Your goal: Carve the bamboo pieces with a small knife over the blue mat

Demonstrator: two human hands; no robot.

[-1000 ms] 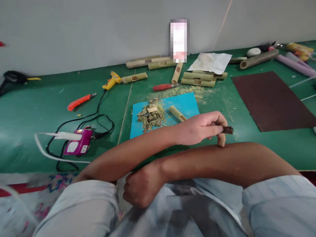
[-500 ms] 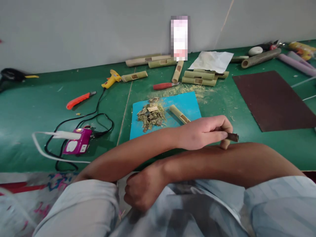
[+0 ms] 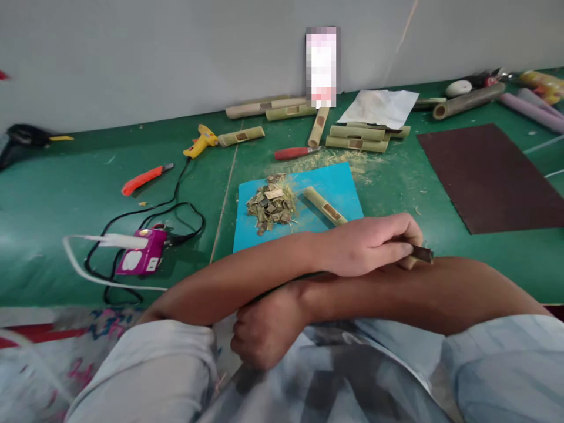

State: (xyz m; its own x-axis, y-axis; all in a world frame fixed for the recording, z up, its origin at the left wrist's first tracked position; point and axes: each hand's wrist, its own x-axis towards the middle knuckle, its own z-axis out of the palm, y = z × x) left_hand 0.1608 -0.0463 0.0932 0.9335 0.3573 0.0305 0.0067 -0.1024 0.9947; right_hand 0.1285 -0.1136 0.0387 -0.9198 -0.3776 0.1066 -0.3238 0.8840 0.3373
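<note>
My left hand [image 3: 374,242] reaches across to the right and pinches a small dark brown piece [image 3: 423,254] between thumb and fingers. It is against my right forearm, and its kind cannot be made out. Beneath the left arm, my right hand [image 3: 268,330] is curled into a fist near my body; anything inside it is hidden. Just beyond my left hand, a bamboo tube with a cut window [image 3: 329,208] lies on a blue sheet [image 3: 341,182]. A heap of bamboo chips [image 3: 271,205] sits on the same sheet, to the left.
More windowed bamboo tubes [image 3: 358,144] lie along the back, near a red-handled knife [image 3: 293,153]. Farther left are a yellow glue gun [image 3: 202,141], an orange cutter [image 3: 143,181] and a purple power adapter [image 3: 143,252] with cords. A dark brown sheet [image 3: 489,176] lies right.
My left hand has moved slightly right and down, lying closer to my right forearm, and the dark piece has moved with it. My right fist has shifted a little to the right.
</note>
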